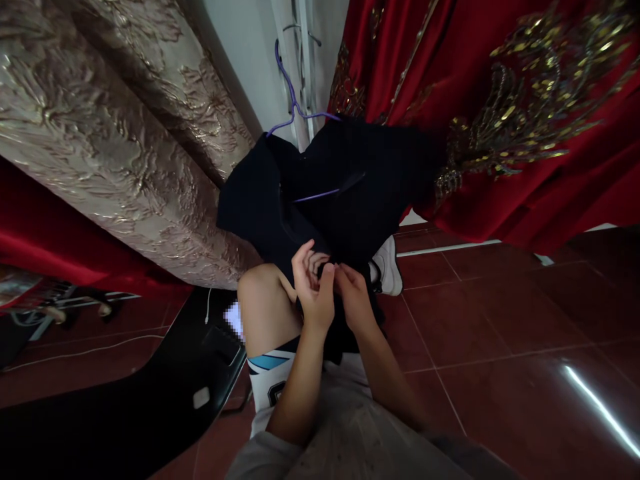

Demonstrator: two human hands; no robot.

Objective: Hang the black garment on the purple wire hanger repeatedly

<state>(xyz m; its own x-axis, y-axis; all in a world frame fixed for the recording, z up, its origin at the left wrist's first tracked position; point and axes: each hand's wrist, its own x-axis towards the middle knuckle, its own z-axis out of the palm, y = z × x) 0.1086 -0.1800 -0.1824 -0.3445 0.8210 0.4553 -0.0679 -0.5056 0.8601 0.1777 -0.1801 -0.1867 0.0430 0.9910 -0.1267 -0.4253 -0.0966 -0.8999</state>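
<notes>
A dark navy shirt (pixel 370 193) with an open neck hangs from a thin purple wire hanger (pixel 294 107), its lower part drooping over my lap. At its lower front, my left hand (pixel 314 288) has its fingers curled in at the dark cloth, the index finger raised higher than the others. Close against it, my right hand (pixel 351 292) pinches the cloth with thumb and fingertips. The two thumbs nearly meet. Whatever small part of the shirt lies between the fingertips is hidden by the hands and the dimness.
Red cloth with gold sequins (pixel 530 133) hangs on the right, and embossed beige fabric (pixel 150 153) on the left. A black table (pixel 150 393) carries a phone (pixel 223 345) and a small white object (pixel 201 398). A white shoe (pixel 389 267) rests on red floor tiles (pixel 490 320).
</notes>
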